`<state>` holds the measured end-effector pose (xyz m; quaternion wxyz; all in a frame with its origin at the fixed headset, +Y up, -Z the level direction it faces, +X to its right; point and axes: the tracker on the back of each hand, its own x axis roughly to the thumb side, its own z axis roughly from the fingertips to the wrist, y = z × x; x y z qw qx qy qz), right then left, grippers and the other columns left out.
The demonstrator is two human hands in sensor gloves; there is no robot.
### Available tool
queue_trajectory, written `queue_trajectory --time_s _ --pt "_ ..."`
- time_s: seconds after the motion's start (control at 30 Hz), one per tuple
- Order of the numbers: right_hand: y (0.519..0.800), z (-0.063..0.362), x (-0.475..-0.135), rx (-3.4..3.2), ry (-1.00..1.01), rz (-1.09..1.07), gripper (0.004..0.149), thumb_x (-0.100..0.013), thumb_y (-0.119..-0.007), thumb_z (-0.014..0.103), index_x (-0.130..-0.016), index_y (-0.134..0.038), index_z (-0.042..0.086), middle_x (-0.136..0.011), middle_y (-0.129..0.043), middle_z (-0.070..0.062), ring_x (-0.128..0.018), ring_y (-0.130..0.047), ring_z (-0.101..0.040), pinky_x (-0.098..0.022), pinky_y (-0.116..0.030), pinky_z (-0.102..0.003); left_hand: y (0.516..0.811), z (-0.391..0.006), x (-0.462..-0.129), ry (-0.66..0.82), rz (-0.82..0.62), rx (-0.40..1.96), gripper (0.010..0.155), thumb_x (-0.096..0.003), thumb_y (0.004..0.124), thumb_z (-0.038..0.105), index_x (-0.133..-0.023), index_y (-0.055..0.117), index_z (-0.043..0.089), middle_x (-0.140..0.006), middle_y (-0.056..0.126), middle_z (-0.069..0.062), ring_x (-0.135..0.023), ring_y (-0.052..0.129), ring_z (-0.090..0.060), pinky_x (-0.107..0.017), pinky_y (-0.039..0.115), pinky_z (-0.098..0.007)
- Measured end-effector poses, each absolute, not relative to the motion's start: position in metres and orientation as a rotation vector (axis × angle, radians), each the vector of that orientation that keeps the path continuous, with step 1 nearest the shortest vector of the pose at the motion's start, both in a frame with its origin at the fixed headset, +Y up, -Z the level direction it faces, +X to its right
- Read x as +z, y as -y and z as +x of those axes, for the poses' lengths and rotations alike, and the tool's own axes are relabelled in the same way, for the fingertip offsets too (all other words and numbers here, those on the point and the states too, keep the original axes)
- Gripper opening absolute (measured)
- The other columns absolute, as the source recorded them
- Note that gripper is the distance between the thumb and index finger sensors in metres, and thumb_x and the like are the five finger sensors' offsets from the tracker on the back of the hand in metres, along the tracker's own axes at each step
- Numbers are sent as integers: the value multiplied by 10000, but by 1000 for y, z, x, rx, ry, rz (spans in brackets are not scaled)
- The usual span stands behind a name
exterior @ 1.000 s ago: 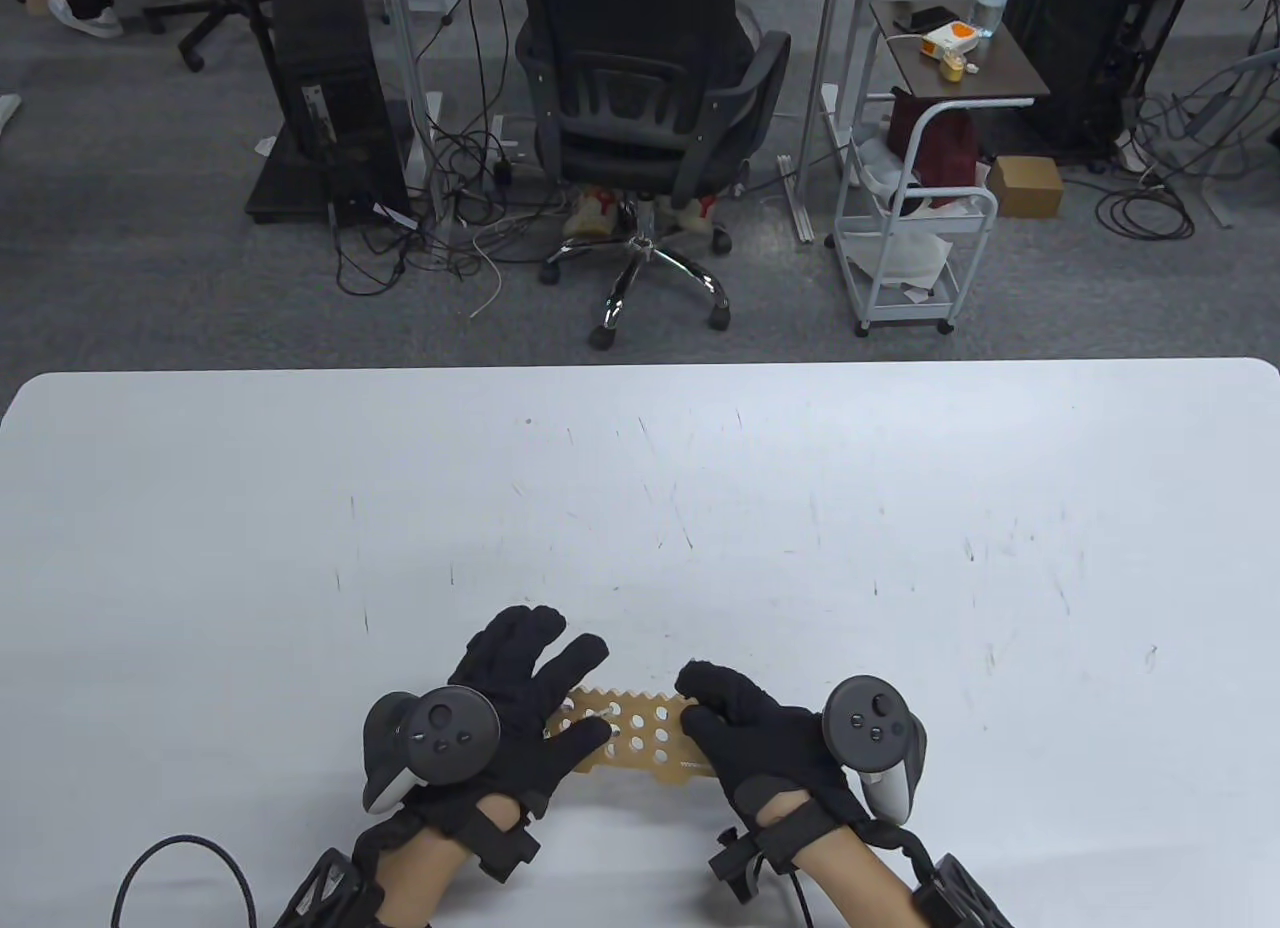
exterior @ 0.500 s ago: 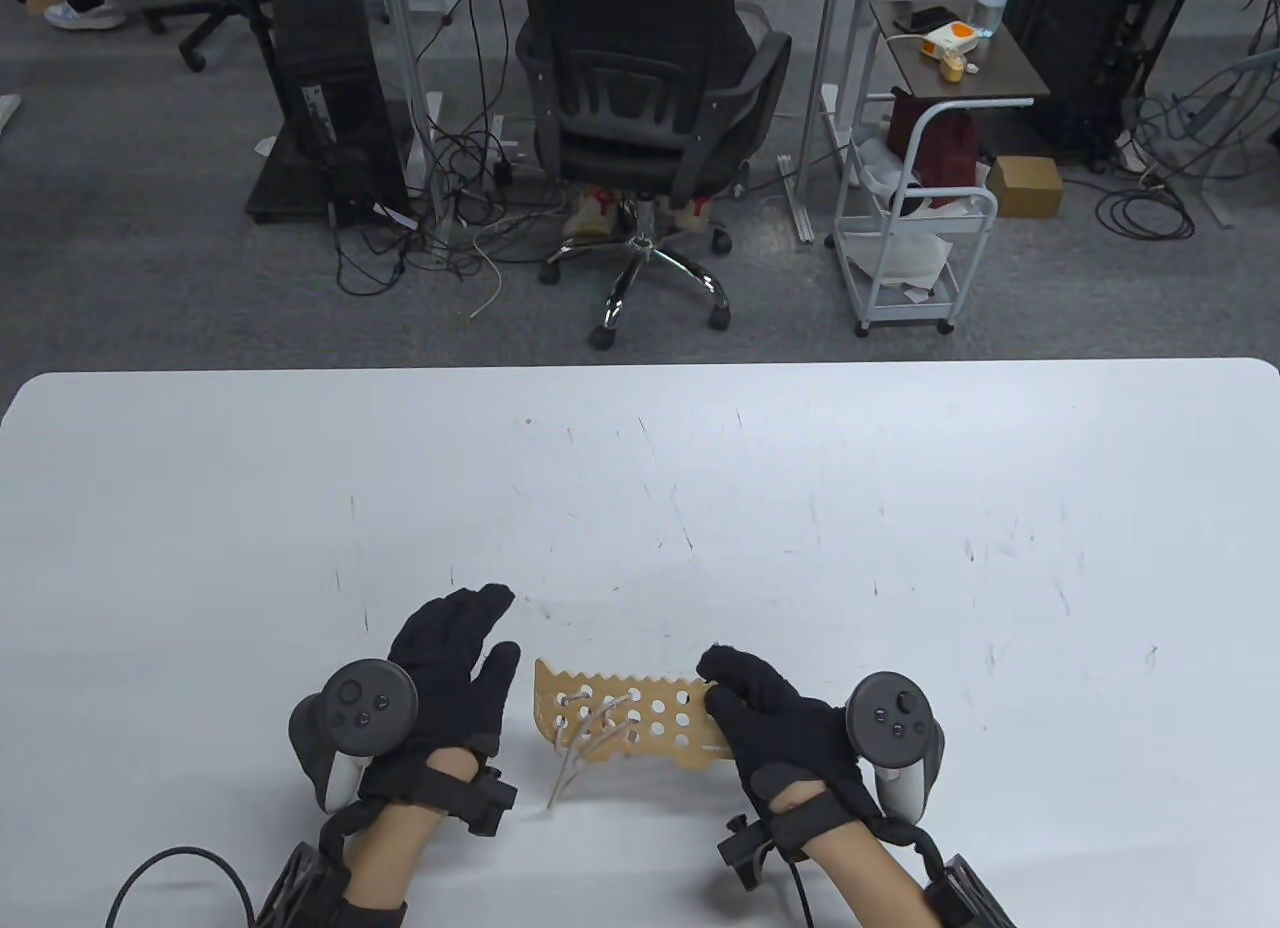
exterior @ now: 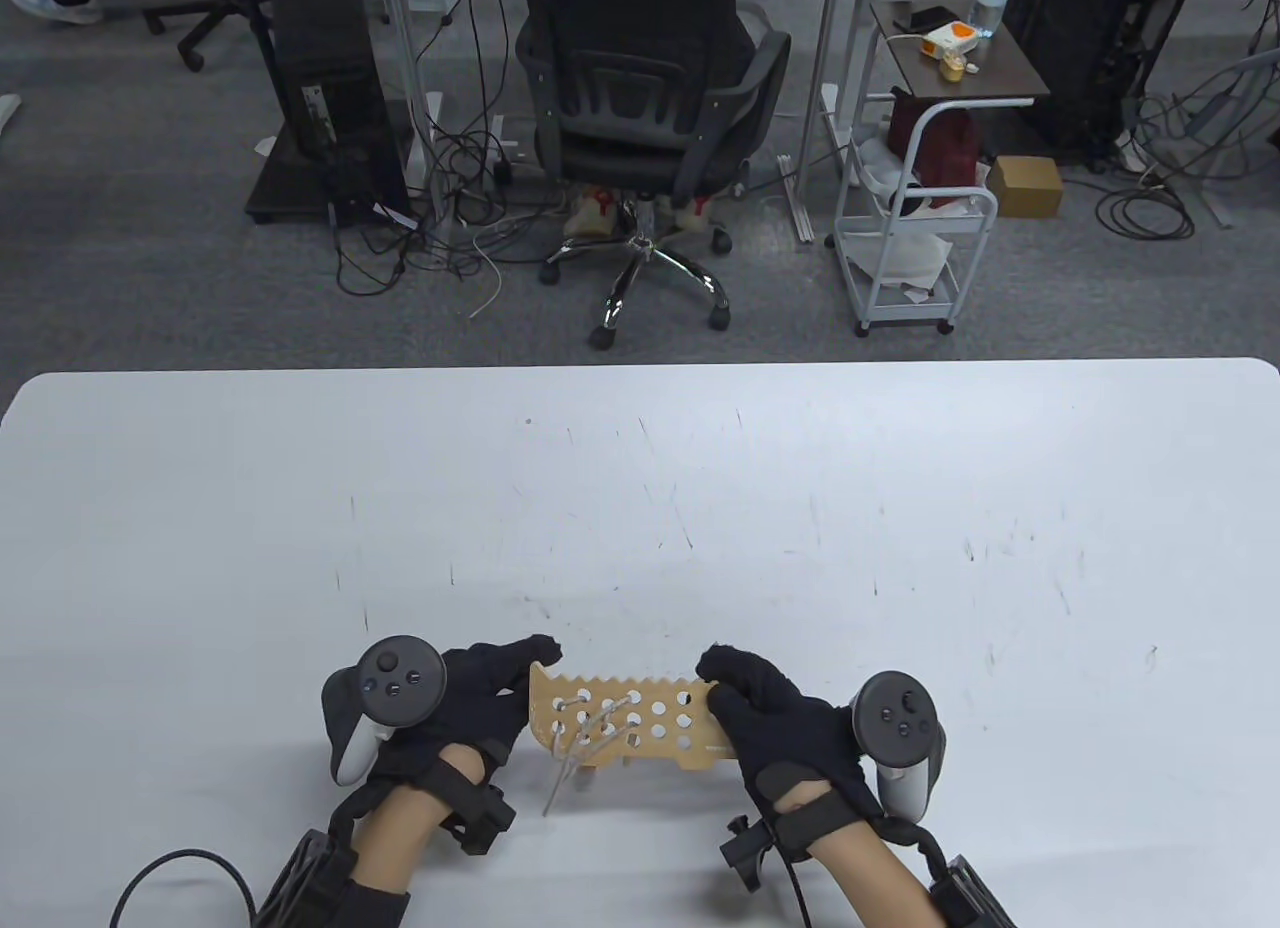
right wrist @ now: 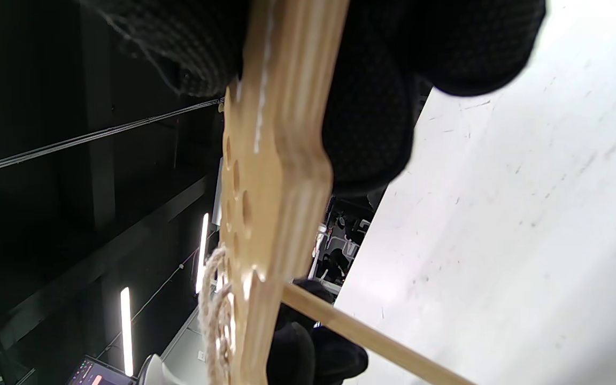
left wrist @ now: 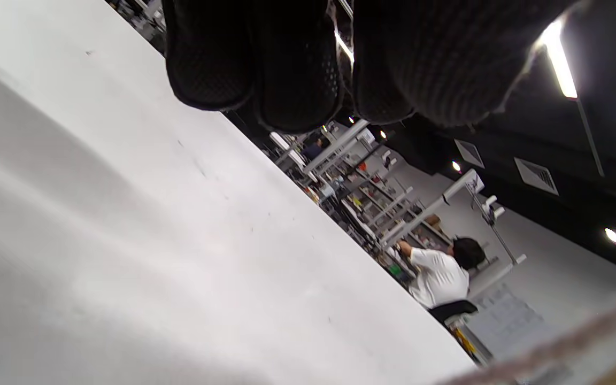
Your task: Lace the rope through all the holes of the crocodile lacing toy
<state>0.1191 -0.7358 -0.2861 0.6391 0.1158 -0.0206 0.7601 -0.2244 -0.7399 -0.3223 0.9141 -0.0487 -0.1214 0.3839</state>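
Item: crocodile lacing toy (exterior: 630,720), wooden, held raised just above the white table (exterior: 700,488) near its front edge. Right end is gripped between thumb and curled fingers of the right hand (exterior: 775,728). Rope (exterior: 585,738) is laced through several holes at the left end; a loose tail hangs below. Left hand (exterior: 480,703) is placed at the left end, fingertips beside the board; its grip cannot be told. Step judged: mid-lacing. Next move calls for the rope tip to be pinched and aimed at an unlaced hole.
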Motion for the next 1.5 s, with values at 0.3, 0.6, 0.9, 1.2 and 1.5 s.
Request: queue_trajectory --time_s 0.3,0.6,0.9,1.2,1.5 --pt "735 115 -284 1682 23 304 476 -463 -774 291 -902 -711 117 -714 -946 -109 -447 -1018 -274 -435 -757 -492 746 -202 -318 406 -263 769 562 -380 908 506 -930 797 500 -940 797 -21 -967 672 -350 -771 371 -623" --pt "735 112 -284 1602 -17 327 476 -466 -773 297 -903 -710 119 -713 -953 -100 -447 -1028 -262 -435 -767 -479 752 -187 -312 522 -404 848 586 -368 932 506 -934 781 521 -982 736 -17 -999 606 -357 -777 345 -626" --pt "734 110 -283 1568 -34 327 476 -470 -772 302 -905 -708 120 -716 -952 -97 -449 -1032 -257 -434 -772 -475 754 -171 -304 602 -464 990 515 -373 933 487 -879 844 514 -960 761 -11 -992 632 -346 -778 364 -625" --pt "734 114 -284 1591 -13 310 477 -474 -771 313 -907 -705 125 -719 -956 -85 -455 -1047 -241 -434 -786 -455 748 -181 -307 545 -338 973 450 -392 893 468 -842 885 477 -889 836 7 -939 728 -330 -767 445 -609" --pt "734 122 -287 1594 14 268 475 -477 -768 311 -909 -703 124 -720 -952 -89 -455 -1041 -247 -433 -783 -459 743 -195 -311 449 -231 966 455 -409 862 452 -863 868 460 -884 857 1 -917 764 -326 -761 472 -604"
